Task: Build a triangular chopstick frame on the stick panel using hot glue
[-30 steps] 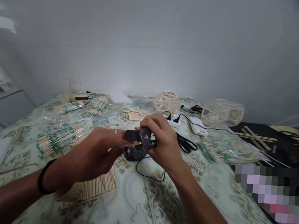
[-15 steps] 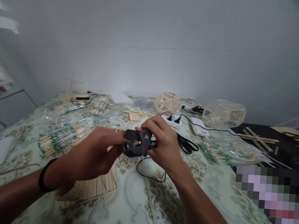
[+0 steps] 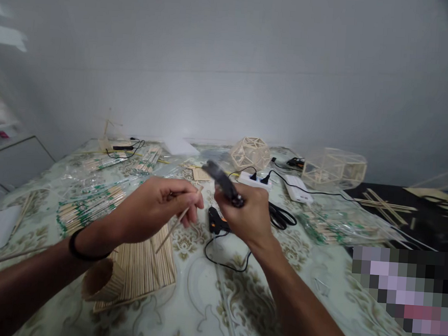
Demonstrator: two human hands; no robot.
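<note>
Wooden stick (image 3: 170, 231), pale, thin, straight, slanting from left hand (image 3: 154, 203)

Left grip (image 3: 164, 200) pinched, right grip (image 3: 247, 210) curled
Behind the grips, left forearm (image 3: 43, 281) and right forearm (image 3: 295, 296) slant outward.

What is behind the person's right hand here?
Behind the right hand, which holds a dark cutter, part of a black glue gun shows at left, and the white power strip beyond. The hand covers the rest of the gun.
</note>
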